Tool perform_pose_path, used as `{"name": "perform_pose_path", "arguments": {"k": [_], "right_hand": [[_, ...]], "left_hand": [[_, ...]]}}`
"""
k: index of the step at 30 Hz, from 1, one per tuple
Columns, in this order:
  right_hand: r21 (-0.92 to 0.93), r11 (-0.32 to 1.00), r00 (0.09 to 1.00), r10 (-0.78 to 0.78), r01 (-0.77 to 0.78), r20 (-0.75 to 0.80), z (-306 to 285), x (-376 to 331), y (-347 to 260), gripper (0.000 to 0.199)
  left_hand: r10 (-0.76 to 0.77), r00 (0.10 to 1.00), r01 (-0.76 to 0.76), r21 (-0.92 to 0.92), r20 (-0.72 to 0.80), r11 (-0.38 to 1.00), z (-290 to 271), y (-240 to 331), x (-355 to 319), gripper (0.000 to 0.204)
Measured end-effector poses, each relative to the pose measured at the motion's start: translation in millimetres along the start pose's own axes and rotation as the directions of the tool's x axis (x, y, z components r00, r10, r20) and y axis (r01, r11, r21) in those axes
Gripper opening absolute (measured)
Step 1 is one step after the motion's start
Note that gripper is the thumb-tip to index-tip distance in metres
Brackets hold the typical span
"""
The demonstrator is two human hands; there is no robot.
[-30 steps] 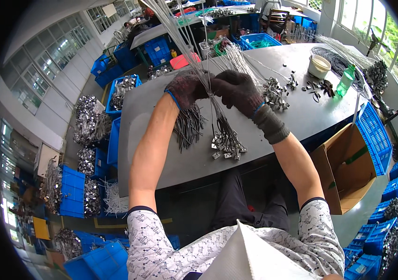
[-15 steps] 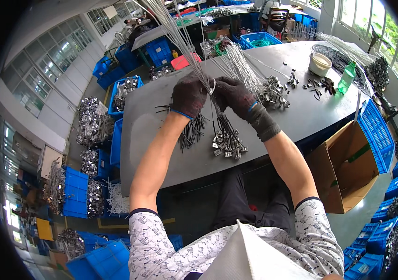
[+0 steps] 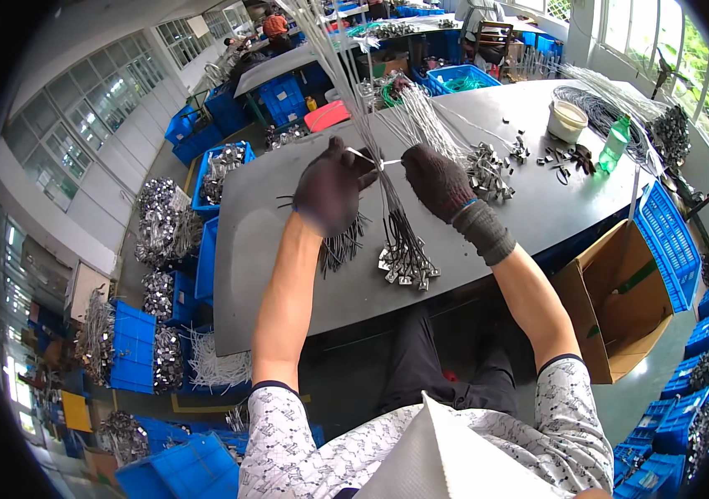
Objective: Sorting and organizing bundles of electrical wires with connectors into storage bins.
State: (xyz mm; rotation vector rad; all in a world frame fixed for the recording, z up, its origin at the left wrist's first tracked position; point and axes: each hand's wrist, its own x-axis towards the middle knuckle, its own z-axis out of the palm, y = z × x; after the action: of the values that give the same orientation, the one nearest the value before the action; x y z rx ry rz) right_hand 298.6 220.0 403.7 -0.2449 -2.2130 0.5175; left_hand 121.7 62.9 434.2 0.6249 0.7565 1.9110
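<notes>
A bundle of long grey cables [image 3: 352, 91] with black lower ends and metal clips [image 3: 408, 268] stands tilted over the table. Around it runs a thin white tie [image 3: 389, 163], drawn out to both sides. My right hand [image 3: 439, 181], in a dark glove, is closed on the tie's right end. My left hand [image 3: 326, 193], gloved too and partly blurred, is closed beside the bundle at the tie's left end. Under the left hand lie black cable ends [image 3: 339, 245]. Another bundle of pale cables [image 3: 433, 121] with metal clips [image 3: 489, 170] lies to the right.
On the grey table [image 3: 267, 266] stand a white tub [image 3: 568, 121] and a green bottle [image 3: 615, 144], near loose dark pieces [image 3: 569, 158]. A cardboard box [image 3: 620, 291] and a blue crate [image 3: 669, 237] stand at the right edge. Blue bins [image 3: 132, 345] line the left floor.
My hands have moved apart, the right one to the right and the left one slightly left. The white tie now stretches out between them.
</notes>
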Motion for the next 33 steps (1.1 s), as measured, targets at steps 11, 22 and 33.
{"name": "perform_pose_path", "arguments": {"k": [11, 22, 33], "right_hand": [[-0.083, 0.893, 0.887, -0.449, 0.442, -0.109, -8.1, 40.3, 18.3, 0.018], [0.176, 0.967, 0.983, -0.184, 0.185, -0.019, -26.0, 16.9, -35.1, 0.023], [0.772, 0.418, 0.863, 0.057, -0.478, 0.503, -5.3, 0.6, -12.6, 0.030]], "left_hand": [[-0.269, 0.961, 0.182, 0.580, 0.068, 0.794, 31.0, 3.1, 32.7, 0.028], [-0.262, 0.961, 0.270, 0.535, -0.093, 0.801, 36.7, 24.1, 13.3, 0.027], [-0.002, 0.914, -0.402, 0.908, 0.405, -0.113, 60.7, 24.8, 2.2, 0.013]]}}
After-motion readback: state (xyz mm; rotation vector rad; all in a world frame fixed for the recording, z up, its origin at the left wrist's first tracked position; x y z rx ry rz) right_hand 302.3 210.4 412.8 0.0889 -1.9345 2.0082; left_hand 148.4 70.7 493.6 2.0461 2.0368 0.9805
